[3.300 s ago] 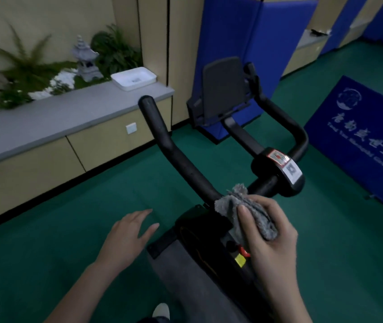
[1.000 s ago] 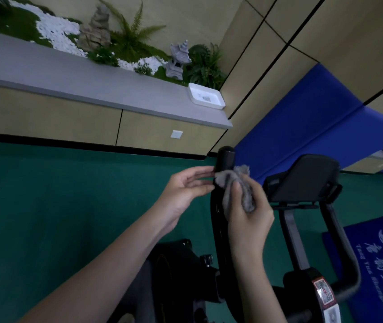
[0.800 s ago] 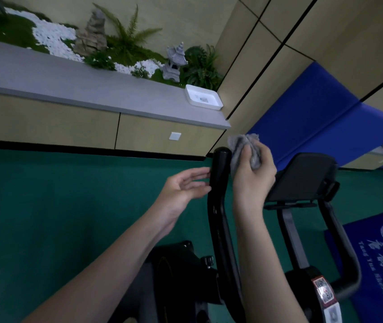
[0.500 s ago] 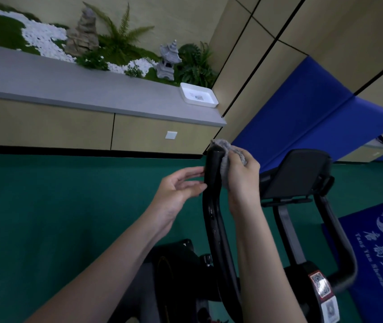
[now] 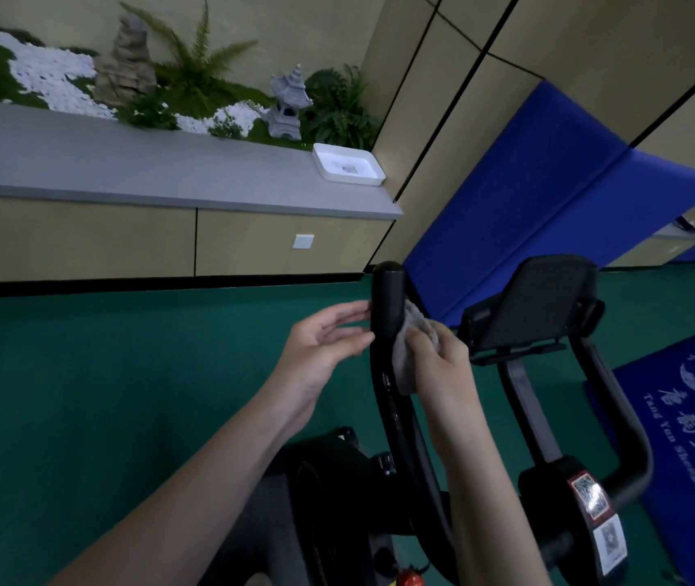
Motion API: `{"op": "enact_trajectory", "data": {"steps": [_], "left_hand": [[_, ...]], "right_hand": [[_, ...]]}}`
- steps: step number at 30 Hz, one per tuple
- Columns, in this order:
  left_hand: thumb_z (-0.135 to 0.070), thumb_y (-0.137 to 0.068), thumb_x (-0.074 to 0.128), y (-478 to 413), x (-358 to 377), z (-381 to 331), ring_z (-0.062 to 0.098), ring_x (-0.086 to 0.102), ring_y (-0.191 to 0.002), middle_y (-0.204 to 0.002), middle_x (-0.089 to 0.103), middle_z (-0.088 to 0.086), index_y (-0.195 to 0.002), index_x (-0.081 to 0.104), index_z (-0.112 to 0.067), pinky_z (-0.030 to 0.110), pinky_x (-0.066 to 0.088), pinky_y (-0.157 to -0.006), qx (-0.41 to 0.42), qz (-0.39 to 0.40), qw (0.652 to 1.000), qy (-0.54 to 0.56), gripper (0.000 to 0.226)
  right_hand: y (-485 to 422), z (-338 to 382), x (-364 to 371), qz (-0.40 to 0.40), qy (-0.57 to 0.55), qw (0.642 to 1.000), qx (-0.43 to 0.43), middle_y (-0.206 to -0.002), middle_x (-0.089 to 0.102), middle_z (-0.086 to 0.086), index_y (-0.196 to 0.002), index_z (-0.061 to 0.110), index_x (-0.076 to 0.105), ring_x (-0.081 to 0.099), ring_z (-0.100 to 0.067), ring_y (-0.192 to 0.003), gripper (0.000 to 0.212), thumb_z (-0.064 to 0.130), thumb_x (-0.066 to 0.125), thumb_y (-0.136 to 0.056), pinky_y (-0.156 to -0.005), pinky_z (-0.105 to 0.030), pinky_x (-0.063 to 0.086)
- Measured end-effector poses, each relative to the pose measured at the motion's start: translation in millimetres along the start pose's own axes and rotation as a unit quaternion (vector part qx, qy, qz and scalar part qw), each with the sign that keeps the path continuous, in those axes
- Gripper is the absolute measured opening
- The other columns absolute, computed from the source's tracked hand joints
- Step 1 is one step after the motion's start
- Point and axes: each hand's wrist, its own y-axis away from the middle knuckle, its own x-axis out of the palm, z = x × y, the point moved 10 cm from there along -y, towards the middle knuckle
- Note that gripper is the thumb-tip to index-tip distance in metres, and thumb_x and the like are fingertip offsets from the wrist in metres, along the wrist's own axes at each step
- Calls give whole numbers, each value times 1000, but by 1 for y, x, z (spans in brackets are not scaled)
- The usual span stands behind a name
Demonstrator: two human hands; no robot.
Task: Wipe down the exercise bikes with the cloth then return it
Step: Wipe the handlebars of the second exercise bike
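One exercise bike (image 5: 388, 416); one grey cloth (image 5: 407, 357) pressed to left handlebar (image 5: 387, 306), clenched in right hand (image 5: 438, 361). Left hand (image 5: 322, 344) grip released, fingertips touching bar. One white tray (image 5: 347, 167) on far surface (image 5: 125, 162).

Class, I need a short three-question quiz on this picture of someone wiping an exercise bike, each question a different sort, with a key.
1. True or false: the right hand presses the grey cloth against the left handlebar.
2. Multiple choice: the left hand is A) gripping the cloth, B) open, fingertips by the bar, C) resting on the counter.
3. Fill in: the white tray sits on the grey ____.

Key: 1 true; 2 B; 3 counter.
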Motion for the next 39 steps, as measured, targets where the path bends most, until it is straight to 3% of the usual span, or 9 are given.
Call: {"op": "enact_trajectory", "data": {"steps": [4, 6, 9, 13, 18, 22, 27, 33, 39], "left_hand": [[0, -83, 65, -1, 2, -2, 12, 66, -100, -110, 70, -5, -107, 67, -22, 17, 50, -76, -5, 8, 1000, 1, 33], [0, -83, 65, -1, 2, -2, 12, 66, -100, -111, 70, -5, -108, 67, -20, 16, 50, -76, -7, 12, 1000, 0, 33], [0, -84, 65, 0, 0, -2, 13, 66, -100, -113, 70, -3, -111, 67, -17, 17, 51, -77, -4, 16, 1000, -3, 32], [-4, -83, 67, 1, 0, 6, 10, 66, -103, -112, 70, -4, -114, 66, -16, 22, 50, -85, -26, 8, 1000, 1, 33], [-12, -83, 69, 10, 6, 15, 7, 65, -102, -109, 72, -1, -111, 68, -14, 12, 48, -78, -31, -2, 999, 10, 29], [-11, -82, 70, 15, 3, 21, -1, 66, -89, -102, 72, -1, -110, 67, -12, 7, 47, -74, -31, -55, 997, 46, 28], [-13, -81, 72, 24, 7, 38, -2, 66, -84, -96, 72, -5, -109, 68, -14, 10, 47, -75, -34, -85, 990, 108, 28], [-13, -77, 74, 27, 10, 59, 11, 63, -93, -89, 73, -3, -89, 72, -19, 29, 43, -93, -49, -119, 977, 167, 13], [-16, -77, 75, 30, 11, 70, 15, 64, -99, -99, 74, 1, -96, 74, -17, 29, 45, -89, -47, -139, 970, 196, 19]], "right_hand": [[22, 31, -22, -114, 43, 983, -140, -90, 66, 8, -107, 20, 56, 61, 0, -79, 15, 17, 60, -92, -66, -10, 44], [31, 32, -22, -112, 79, 978, -157, -82, 65, 7, -102, 14, 59, 60, 2, -72, 12, 15, 63, -90, -59, 0, 37], [42, 30, -29, -94, 131, 971, -175, -74, 66, 12, -92, 15, 65, 61, 3, -70, 5, 12, 66, -87, -58, -2, 38], [48, 87, -41, -95, 125, 934, -320, -85, 68, 3, -100, 8, 68, 60, 4, -74, 13, 8, 67, -87, -67, -9, 44], [28, 172, 13, 72, 267, 830, -483, -94, 64, 2, -107, 5, 66, 53, 1, -78, 20, 17, 63, -91, -68, -5, 35], [1, 162, 79, 280, 495, 690, -448, -99, 70, -8, -107, 12, 67, 61, -22, -91, 27, 31, 59, -90, -74, -24, 44], [-3, 132, 113, 384, 627, 559, -384, -91, 66, -6, -100, 18, 67, 54, -20, -84, 17, 22, 64, -83, -77, -35, 50], [10, 84, 132, 507, 665, 479, -267, -73, 70, 0, -92, 12, 73, 58, -5, -59, 12, 10, 64, -84, -55, -16, 46], [5, 97, 131, 513, 656, 462, -304, -88, 73, -2, -96, 14, 72, 65, -12, -75, 13, 10, 68, -84, -59, -14, 46]]}}
